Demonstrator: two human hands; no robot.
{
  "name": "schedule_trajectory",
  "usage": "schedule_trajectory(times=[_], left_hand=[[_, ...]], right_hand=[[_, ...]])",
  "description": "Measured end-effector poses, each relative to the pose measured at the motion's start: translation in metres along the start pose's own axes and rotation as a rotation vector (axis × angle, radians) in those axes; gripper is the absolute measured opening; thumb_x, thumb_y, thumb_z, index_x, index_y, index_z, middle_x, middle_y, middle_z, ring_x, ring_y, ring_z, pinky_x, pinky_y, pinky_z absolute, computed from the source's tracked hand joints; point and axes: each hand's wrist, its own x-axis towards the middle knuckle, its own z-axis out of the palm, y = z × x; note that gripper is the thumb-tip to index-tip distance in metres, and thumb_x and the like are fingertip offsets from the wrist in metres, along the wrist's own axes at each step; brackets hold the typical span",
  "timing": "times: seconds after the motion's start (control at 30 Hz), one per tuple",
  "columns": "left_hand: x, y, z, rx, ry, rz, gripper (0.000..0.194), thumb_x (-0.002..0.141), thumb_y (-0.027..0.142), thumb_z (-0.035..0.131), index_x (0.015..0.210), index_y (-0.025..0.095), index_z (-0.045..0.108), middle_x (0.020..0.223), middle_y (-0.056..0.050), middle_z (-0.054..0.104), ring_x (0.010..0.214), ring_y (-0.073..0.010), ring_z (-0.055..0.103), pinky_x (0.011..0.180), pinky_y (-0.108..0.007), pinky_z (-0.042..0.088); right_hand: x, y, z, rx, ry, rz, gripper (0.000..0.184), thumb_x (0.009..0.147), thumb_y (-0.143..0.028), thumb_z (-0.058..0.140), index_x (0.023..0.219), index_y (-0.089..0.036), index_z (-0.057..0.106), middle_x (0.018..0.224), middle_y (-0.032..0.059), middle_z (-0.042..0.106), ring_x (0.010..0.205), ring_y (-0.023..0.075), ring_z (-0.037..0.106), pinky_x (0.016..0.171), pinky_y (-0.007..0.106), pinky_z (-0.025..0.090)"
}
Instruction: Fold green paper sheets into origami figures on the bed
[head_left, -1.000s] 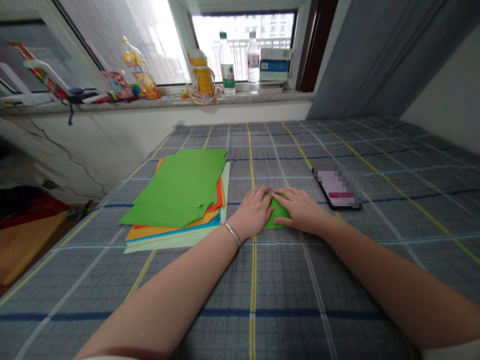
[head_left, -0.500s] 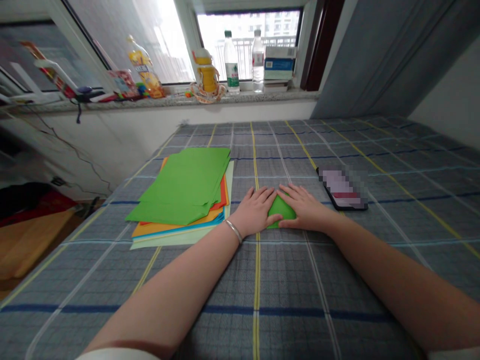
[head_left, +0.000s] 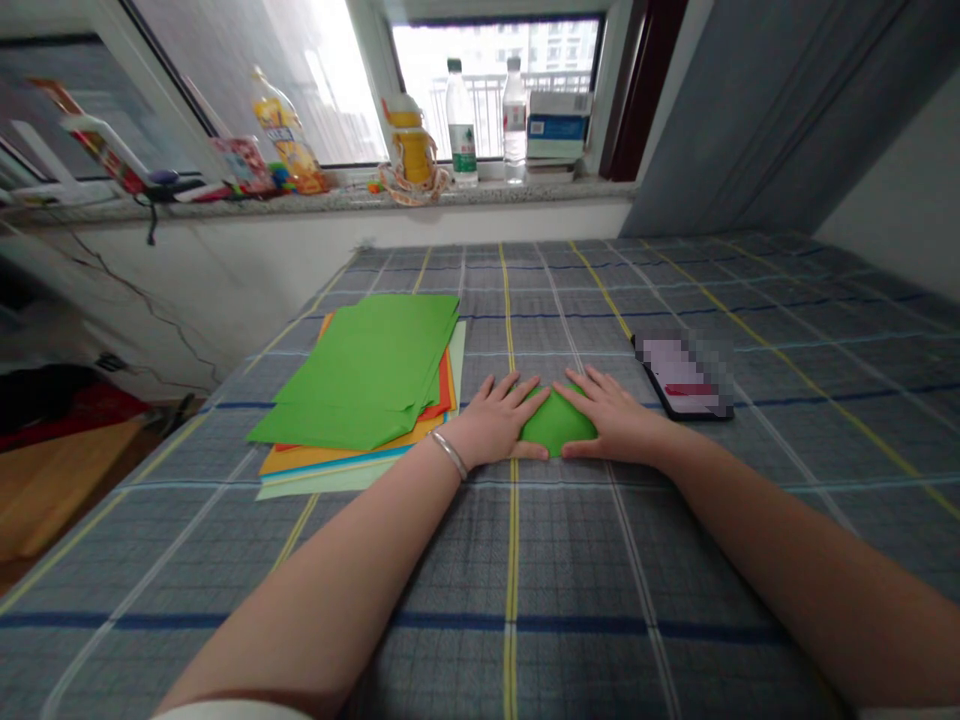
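Observation:
A small folded piece of green paper (head_left: pixel 557 424) lies on the checked cloth, its top coming to a point between my hands. My left hand (head_left: pixel 495 420) rests flat on its left side with the fingers spread and the thumb along the lower edge. Over the right side lies my right hand (head_left: pixel 611 418), also flat, fingers apart, thumb pointing inward. Both hands cover the paper's outer parts, so its full outline is hidden. A silver bangle (head_left: pixel 448 454) circles my left wrist.
Left of my hands lies a stack of coloured paper (head_left: pixel 360 370), green on top. A smartphone (head_left: pixel 682 378) with a blurred screen lies to the right. Beyond the checked cloth (head_left: pixel 570 580), the windowsill (head_left: pixel 345 205) carries bottles, a yellow cup (head_left: pixel 412 150) and boxes (head_left: pixel 557 130).
My left hand has slid a little to the left, and its thumb has moved lower. More of the green paper shows between the hands. The right hand has barely moved.

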Motion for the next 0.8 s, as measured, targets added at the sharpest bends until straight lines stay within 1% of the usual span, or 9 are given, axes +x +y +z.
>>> schedule_trajectory(times=[0.13,0.23,0.37,0.43,0.53,0.6,0.7,0.8], left_hand=[[-0.006,-0.006,-0.005,0.016,-0.056,-0.027,0.091,0.078,0.072,0.05,0.15,0.025,0.02,0.156,-0.014,0.018,0.143,-0.0377,0.015,0.111,-0.058,0.015],[-0.01,-0.009,-0.009,0.035,-0.068,-0.052,0.093,0.074,0.072,0.055,0.149,0.027,0.022,0.156,-0.013,0.02,0.142,-0.0407,0.016,0.11,-0.06,0.015],[-0.015,-0.013,-0.014,0.047,-0.096,-0.088,0.096,0.072,0.07,0.06,0.149,0.026,0.022,0.156,-0.013,0.022,0.141,-0.0425,0.015,0.11,-0.061,0.014],[-0.017,-0.015,-0.017,0.043,-0.125,-0.117,0.099,0.071,0.069,0.063,0.15,0.025,0.021,0.155,-0.014,0.022,0.141,-0.0427,0.014,0.11,-0.062,0.014],[-0.02,-0.018,-0.021,0.026,-0.154,-0.136,0.102,0.069,0.067,0.065,0.15,0.024,0.021,0.155,-0.014,0.022,0.141,-0.0424,0.014,0.109,-0.063,0.015],[-0.021,-0.019,-0.024,0.015,-0.168,-0.143,0.101,0.069,0.066,0.066,0.149,0.024,0.022,0.156,-0.014,0.022,0.142,-0.0423,0.013,0.11,-0.063,0.016],[-0.022,-0.02,-0.026,0.009,-0.186,-0.16,0.102,0.068,0.064,0.068,0.149,0.022,0.023,0.156,-0.013,0.022,0.142,-0.0426,0.012,0.11,-0.062,0.016],[-0.021,-0.02,-0.027,-0.01,-0.195,-0.179,0.104,0.067,0.063,0.07,0.15,0.022,0.021,0.156,-0.013,0.021,0.142,-0.0428,0.012,0.11,-0.063,0.015]], right_hand=[[-0.003,0.003,0.0,0.021,-0.031,0.027,0.094,0.072,-0.068,0.06,0.15,-0.031,0.025,0.158,0.009,0.017,0.144,0.0373,0.004,0.113,0.059,0.017],[-0.005,0.005,-0.004,0.028,-0.06,0.044,0.093,0.072,-0.068,0.061,0.149,-0.031,0.026,0.158,0.0097,0.016,0.144,0.0379,0.003,0.112,0.06,0.018],[-0.009,0.006,-0.012,0.028,-0.103,0.066,0.09,0.073,-0.066,0.061,0.149,-0.032,0.027,0.158,0.0097,0.016,0.143,0.0386,0.0,0.112,0.059,0.018],[-0.012,0.008,-0.015,0.016,-0.1,0.082,0.088,0.072,-0.065,0.063,0.147,-0.034,0.03,0.158,0.0095,0.019,0.143,0.0397,0.001,0.112,0.059,0.019],[-0.017,0.013,-0.019,-0.021,-0.059,0.103,0.086,0.069,-0.064,0.067,0.144,-0.034,0.039,0.155,0.0102,0.028,0.143,0.0418,0.006,0.11,0.061,0.021],[-0.02,0.017,-0.022,-0.039,-0.046,0.108,0.083,0.067,-0.062,0.07,0.141,-0.034,0.045,0.152,0.0108,0.033,0.142,0.0425,0.012,0.11,0.061,0.022],[-0.021,0.023,-0.025,-0.023,-0.077,0.098,0.078,0.067,-0.054,0.074,0.138,-0.031,0.049,0.151,0.0119,0.036,0.14,0.0394,0.024,0.111,0.055,0.027],[-0.022,0.026,-0.028,0.011,-0.093,0.089,0.077,0.068,-0.05,0.075,0.138,-0.028,0.049,0.151,0.0135,0.034,0.139,0.0361,0.029,0.111,0.05,0.03]])
